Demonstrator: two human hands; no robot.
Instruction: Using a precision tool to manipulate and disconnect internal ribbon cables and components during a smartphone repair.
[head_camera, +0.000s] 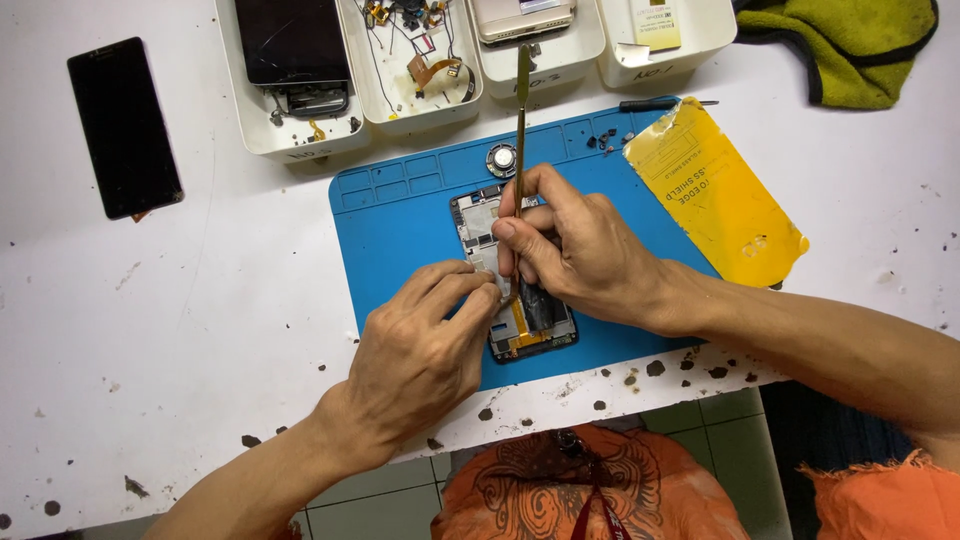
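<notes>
Lying on one blue silicone work mat, one opened black phone chassis is pinned by the left hand's curled fingers; the right hand pinches one long brass-coloured metal pry tool, with four white plastic trays far behind.

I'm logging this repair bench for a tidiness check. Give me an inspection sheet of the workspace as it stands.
Surface: white table, dark-specked, with a blue work mat.
Job's things: opened phone on the mat; thin metal pry tool.
Clutter: four white bins of parts, dark phone screen, yellow packet, small round speaker, loose screws, screwdriver, green cloth.
Grips: left hand presses on the phone; right hand holds the tool.
Cables: orange flex ribbon in the phone.
Surroundings: tiled floor.
</notes>
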